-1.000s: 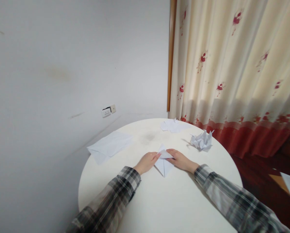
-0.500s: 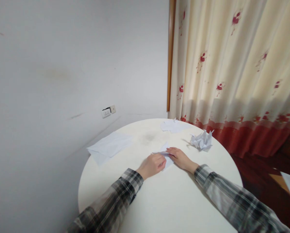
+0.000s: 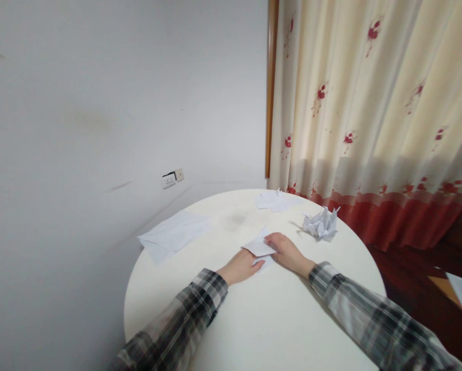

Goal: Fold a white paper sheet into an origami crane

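Observation:
A small piece of folded white paper (image 3: 259,246) lies on the round white table, with one flap lifted off the layer beneath. My left hand (image 3: 241,267) is at its near left side; its fingers go under the raised flap, partly hidden, and its thumb lies over the lower layer. From the right, my right hand (image 3: 287,253) is closed on the flap's right edge, fingertips on top of the paper. Right of that hand stands a cluster of pointed folded white paper pieces (image 3: 321,225).
Large white sheets (image 3: 175,233) lie at the table's left edge. More white paper (image 3: 275,201) lies at the far edge. The round table (image 3: 250,324) stands by a wall with a socket (image 3: 168,181). A flowered curtain (image 3: 350,103) hangs behind on the right.
The flap now shows its broad face instead of its edge. My left hand, curled before, has flattened, with its fingers under the flap and its thumb out. The right hand has barely moved.

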Action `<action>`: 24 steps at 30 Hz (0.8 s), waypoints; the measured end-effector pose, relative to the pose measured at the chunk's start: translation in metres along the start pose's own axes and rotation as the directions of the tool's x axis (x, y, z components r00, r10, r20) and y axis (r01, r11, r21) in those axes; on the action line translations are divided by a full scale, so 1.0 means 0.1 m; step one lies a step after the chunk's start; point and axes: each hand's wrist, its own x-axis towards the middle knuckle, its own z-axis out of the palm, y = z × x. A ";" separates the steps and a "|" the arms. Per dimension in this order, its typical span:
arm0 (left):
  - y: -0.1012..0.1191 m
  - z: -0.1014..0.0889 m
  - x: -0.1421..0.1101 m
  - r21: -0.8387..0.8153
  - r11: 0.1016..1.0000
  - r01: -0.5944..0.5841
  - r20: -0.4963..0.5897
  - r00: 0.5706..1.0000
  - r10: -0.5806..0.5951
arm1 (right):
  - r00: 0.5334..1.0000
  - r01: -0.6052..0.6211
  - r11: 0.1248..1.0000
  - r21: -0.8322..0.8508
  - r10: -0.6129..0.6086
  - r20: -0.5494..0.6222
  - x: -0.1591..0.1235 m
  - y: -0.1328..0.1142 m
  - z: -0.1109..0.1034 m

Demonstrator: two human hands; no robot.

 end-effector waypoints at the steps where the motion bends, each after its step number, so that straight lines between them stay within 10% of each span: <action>1: -0.01 0.01 0.00 -0.002 1.000 0.003 0.000 1.000 -0.003 | 1.000 -0.019 1.000 0.005 0.019 -0.004 0.00 -0.02 -0.01; 11: -0.04 0.02 -0.01 0.076 0.997 0.022 0.012 1.000 -0.022 | 0.990 -0.138 0.990 0.003 0.138 -0.029 0.00 -0.09 -0.06; 18: 0.05 -0.04 -0.03 0.146 0.989 0.034 0.022 0.999 -0.038 | 0.999 0.007 0.998 0.066 -0.010 0.049 -0.01 -0.14 -0.14; 24: 0.06 -0.06 -0.04 0.209 0.978 0.005 0.041 0.999 -0.014 | 0.954 0.158 0.961 0.225 -0.089 -0.286 0.13 -0.74 -0.66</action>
